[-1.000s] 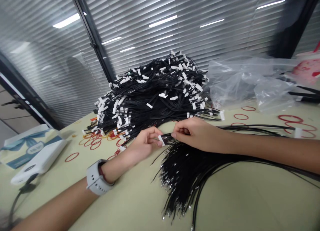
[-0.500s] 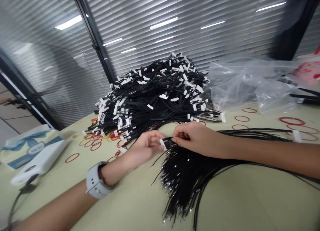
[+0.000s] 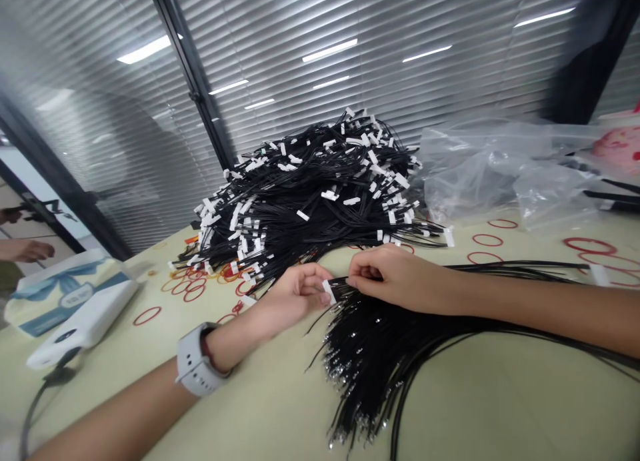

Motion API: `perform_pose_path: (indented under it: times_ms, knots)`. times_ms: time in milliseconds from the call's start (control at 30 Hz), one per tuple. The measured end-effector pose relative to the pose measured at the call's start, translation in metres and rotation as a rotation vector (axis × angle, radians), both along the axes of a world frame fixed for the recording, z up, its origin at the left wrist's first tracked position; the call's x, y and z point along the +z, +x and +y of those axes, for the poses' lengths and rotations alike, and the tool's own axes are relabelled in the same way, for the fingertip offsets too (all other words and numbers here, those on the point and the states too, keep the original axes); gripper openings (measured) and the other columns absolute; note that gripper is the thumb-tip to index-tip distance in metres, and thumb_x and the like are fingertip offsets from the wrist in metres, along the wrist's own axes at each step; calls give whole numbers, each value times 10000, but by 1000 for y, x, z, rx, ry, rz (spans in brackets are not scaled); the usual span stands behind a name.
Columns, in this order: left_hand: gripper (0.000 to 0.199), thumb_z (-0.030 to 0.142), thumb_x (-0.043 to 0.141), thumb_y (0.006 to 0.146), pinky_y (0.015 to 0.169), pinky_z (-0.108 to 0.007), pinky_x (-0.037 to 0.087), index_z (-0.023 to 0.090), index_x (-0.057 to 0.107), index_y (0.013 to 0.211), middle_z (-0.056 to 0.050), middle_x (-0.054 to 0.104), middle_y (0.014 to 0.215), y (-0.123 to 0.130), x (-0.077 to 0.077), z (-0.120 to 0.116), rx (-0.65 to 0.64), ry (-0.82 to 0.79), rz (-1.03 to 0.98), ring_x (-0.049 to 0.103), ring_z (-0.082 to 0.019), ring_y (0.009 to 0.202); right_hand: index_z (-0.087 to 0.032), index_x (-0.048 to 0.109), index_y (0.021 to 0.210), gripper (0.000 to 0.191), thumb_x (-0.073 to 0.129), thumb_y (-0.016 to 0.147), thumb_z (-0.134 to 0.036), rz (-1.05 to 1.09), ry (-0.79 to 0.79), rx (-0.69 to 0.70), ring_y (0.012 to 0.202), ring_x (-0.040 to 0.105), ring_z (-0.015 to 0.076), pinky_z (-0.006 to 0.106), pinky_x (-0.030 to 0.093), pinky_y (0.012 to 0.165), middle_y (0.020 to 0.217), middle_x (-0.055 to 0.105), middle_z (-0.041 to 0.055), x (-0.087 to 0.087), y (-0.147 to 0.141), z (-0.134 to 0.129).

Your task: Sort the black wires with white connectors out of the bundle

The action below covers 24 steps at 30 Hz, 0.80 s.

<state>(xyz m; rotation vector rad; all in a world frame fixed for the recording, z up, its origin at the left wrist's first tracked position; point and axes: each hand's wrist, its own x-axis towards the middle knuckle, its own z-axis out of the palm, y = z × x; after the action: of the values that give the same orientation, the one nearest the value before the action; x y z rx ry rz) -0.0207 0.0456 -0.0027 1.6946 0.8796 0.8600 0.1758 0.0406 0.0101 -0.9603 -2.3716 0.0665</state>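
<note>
Left hand [image 3: 296, 294] pinching white connector [image 3: 327, 292], right hand [image 3: 400, 279] gripping black wires [image 3: 370, 361] just beside it, on worktop [image 3: 475, 408], wire pile [image 3: 305, 194] behind.

A heap of black wires [image 3: 310, 194] stands just beyond the left hand [image 3: 293, 301] and right hand [image 3: 400, 278], and a loose wire bundle [image 3: 365, 361] lies below them; room to pass runs along the worktop [image 3: 500, 401] right of that bundle.

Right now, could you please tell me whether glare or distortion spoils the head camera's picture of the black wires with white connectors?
In the head view, the black wires with white connectors stay sharp; the white ceiling-light reflections streak the glass partition, well above them, and the wide lens slants the black window frame.
</note>
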Motion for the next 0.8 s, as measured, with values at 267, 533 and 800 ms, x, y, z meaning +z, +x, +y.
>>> perform_pose_path:
  times_ms: [267,533,800]
  knots:
    - [180,92,630,656,590,-206,375,128,515,790,9,589,660,2,3,-3,27,-10,25,527,-74,603,-148,565,680,260,417,817,-311,95,-79,33,513,406,54,202,293,530,566,498,-31,-7,0,4]
    - [169,76,647,642,595,-190,403,103,551,778,-10,631,668,1,0,-3,0,-12,-1,554,-67,593,-146,529,722,220,403,839,-283,148,14,71,545,402,61,210,298,557,600,490,-26,-19,-3,3]
    - [164,57,633,661,621,-192,424,93,546,796,-30,653,702,-1,-3,-1,-83,2,4,582,-74,623,-151,492,735,188,403,855,-265,89,110,132,608,425,71,213,308,595,657,508,-15,-24,0,4]
